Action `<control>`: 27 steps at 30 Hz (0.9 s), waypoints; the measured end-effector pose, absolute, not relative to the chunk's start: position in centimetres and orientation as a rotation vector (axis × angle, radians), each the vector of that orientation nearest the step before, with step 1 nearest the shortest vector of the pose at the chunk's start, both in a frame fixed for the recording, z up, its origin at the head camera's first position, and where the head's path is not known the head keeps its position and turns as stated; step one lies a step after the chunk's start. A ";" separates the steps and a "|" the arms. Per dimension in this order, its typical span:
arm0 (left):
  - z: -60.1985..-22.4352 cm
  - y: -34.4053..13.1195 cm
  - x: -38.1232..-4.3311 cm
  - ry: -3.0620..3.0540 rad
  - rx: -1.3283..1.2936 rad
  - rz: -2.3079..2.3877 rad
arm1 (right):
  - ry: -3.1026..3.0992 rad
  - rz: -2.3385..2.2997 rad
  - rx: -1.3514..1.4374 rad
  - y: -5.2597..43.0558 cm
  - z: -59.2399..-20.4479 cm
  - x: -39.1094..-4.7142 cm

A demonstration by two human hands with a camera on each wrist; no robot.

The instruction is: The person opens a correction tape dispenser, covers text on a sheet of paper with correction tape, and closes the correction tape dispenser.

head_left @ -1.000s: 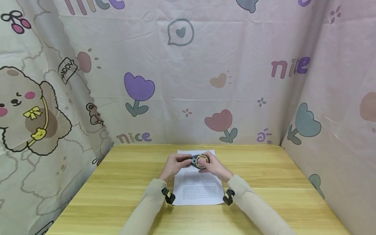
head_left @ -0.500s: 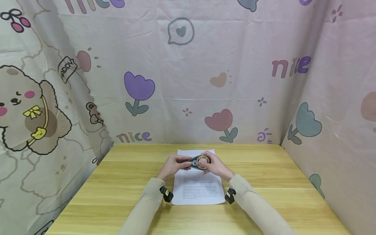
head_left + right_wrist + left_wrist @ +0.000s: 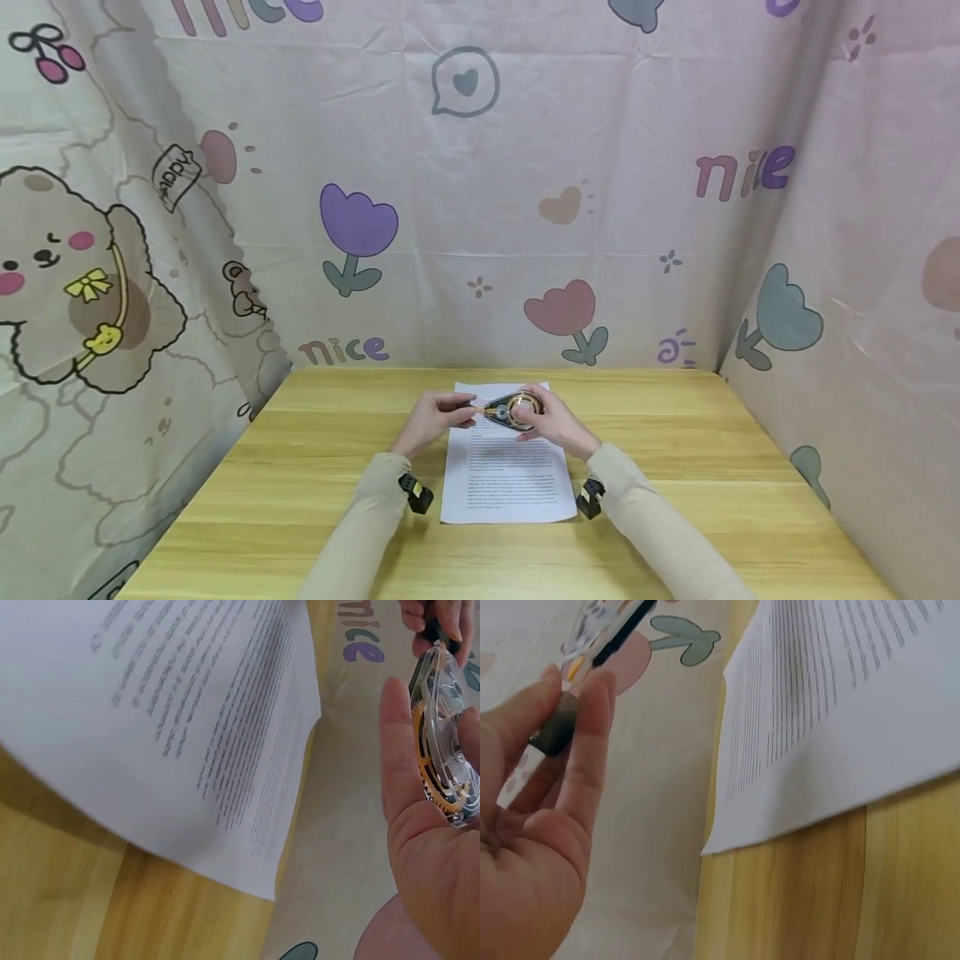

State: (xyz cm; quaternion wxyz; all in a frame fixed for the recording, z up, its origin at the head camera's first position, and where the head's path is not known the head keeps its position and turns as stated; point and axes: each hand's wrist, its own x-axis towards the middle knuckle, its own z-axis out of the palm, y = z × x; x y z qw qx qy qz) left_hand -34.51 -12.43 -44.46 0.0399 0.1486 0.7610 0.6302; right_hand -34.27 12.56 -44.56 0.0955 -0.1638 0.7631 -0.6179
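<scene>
My right hand (image 3: 557, 423) grips the round end of a correction tape (image 3: 493, 412), a clear teardrop case with an orange gear inside. In the right wrist view the thumb lies on one face of the case (image 3: 448, 761) and a straight finger lies along the other. The narrow end points left, its orange tip showing. My left hand (image 3: 429, 419) pinches a small dark cap (image 3: 557, 729) between thumb and fingers, just off that tip. Both hands are held over a printed sheet of paper (image 3: 517, 487).
The sheet lies on a wooden table (image 3: 337, 467), its edges curling slightly in the wrist views. A patterned cloth (image 3: 480, 167) hangs behind the table and along both sides. A black wrist camera (image 3: 416, 493) sits on the left sleeve, and another camera (image 3: 590, 498) on the right.
My left hand has moved left, drawing the dark cap away from the correction tape and exposing its orange tip. The right hand has shifted slightly right with the tape.
</scene>
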 end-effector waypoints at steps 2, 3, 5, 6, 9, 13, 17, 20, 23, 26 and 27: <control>-44.6 -12.9 -34.6 2.406 0.387 1.897 | 2.249 -1.841 -0.476 12.8 -44.6 -34.3; -44.7 -13.1 -34.7 2.446 0.349 1.876 | 2.245 -1.846 -0.472 12.9 -44.7 -34.3; -44.9 -13.6 -34.7 2.525 0.283 1.831 | 2.241 -1.852 -0.461 13.0 -44.7 -34.2; -45.0 -13.9 -34.8 2.564 0.269 1.806 | 2.243 -1.853 -0.458 13.0 -44.7 -34.2; -45.4 -14.7 -34.9 2.706 0.269 1.721 | 2.249 -1.847 -0.442 13.1 -44.6 -34.1; -45.8 -16.3 -35.0 2.921 0.249 1.500 | 2.246 -1.838 -0.429 13.1 -44.7 -34.1; -45.9 -17.9 -35.0 3.039 0.181 1.223 | 2.265 -1.817 -0.406 13.2 -44.9 -34.1; -46.0 -18.9 -35.0 3.102 0.171 1.044 | 2.305 -1.784 -0.396 13.2 -45.0 -34.1; -46.2 -19.7 -35.0 3.165 0.185 0.887 | 2.342 -1.753 -0.393 13.0 -45.2 -34.1; -46.2 -20.0 -34.9 3.197 0.204 0.784 | 2.379 -1.724 -0.390 12.8 -45.2 -34.0; -46.2 -20.1 -34.8 3.195 0.196 0.767 | 2.395 -1.712 -0.393 12.7 -45.3 -34.0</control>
